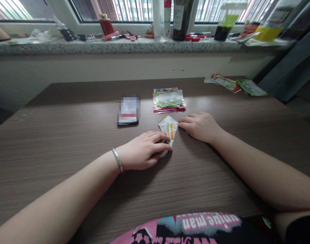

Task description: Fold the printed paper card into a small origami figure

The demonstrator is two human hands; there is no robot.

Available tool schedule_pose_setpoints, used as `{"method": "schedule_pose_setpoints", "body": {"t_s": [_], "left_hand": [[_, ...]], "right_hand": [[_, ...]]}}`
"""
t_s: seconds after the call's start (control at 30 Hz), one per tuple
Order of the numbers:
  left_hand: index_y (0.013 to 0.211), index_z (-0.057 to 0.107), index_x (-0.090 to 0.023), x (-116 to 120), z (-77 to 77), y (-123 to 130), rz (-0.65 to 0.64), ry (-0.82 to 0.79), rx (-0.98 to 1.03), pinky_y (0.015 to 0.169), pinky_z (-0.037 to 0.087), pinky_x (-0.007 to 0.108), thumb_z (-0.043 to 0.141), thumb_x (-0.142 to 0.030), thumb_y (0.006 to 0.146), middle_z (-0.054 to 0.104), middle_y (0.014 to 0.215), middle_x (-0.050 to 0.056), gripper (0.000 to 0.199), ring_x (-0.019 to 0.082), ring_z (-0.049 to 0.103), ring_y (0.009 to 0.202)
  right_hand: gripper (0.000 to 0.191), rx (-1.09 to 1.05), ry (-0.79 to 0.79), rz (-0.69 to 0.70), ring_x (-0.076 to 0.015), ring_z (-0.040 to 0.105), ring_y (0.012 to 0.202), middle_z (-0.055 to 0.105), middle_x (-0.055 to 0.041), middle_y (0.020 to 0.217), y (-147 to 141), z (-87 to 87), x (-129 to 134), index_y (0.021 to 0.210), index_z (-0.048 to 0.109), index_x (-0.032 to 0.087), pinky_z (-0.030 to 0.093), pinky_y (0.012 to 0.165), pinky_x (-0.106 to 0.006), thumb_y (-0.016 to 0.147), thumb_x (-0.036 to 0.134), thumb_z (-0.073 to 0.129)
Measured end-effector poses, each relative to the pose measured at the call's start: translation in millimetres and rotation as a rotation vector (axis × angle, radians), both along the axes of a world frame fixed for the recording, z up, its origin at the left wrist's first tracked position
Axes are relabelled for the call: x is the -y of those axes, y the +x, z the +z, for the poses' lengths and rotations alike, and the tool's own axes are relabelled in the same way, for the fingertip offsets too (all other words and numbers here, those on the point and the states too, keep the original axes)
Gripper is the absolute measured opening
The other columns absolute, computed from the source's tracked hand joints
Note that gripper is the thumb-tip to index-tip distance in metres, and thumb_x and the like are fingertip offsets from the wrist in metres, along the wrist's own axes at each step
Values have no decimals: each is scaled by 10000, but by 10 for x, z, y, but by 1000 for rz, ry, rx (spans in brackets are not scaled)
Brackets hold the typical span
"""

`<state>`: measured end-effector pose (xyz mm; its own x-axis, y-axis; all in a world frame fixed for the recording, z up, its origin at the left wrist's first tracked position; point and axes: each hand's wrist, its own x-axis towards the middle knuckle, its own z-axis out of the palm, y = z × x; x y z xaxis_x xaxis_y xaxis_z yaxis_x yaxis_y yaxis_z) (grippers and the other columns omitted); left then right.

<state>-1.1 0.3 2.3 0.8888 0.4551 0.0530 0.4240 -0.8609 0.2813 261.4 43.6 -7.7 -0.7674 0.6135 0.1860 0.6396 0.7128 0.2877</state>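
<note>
Folded paper (170, 126) touches the right hand (201, 126), grip unclear, and loosely spread left hand (144, 150); clothing (175, 227) reads "unique man".

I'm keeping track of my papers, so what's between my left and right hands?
A folded paper lies there in the head view: the left hand overlaps its lower part, the right hand is at its right corner.
</note>
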Motion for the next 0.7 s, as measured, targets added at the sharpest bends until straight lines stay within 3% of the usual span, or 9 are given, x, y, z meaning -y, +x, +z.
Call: {"method": "schedule_pose_setpoints", "body": {"t_s": [0.33,0.5,0.57,0.7], "left_hand": [[1188,598,-289,2,-2,13,30,-26,2,1075,353,435,513,-144,838,519,1280,59,389,241,472,1205],[1185,599,-303,3,-10,10,39,-24,5,1077,340,438,512,-175,858,513,1288,56,361,239,468,1209],[1182,602,-301,12,-12,14,44,-8,10,1070,346,433,512,-182,862,519,1287,60,354,238,469,1212],[1138,621,-282,51,-16,51,76,35,38,1085,313,454,483,-226,895,555,1280,60,285,223,503,1199]], "right_hand": [[254,-73,-40,-135,-233,601,880,692,-72,1070,-74,-2,23,987,662,190,358,647,-334,890,192,427],[255,-394,-108,-278,-243,602,950,677,-83,1071,-75,-74,2,1029,624,175,444,746,-342,831,163,464],[305,-472,-164,-219,-244,584,1024,653,-93,1143,-75,-97,-15,1129,591,169,456,849,-366,858,183,453],[456,-378,-314,14,-258,502,1192,572,-115,1306,-117,-133,-21,1332,476,142,398,1016,-418,913,323,468]]}}
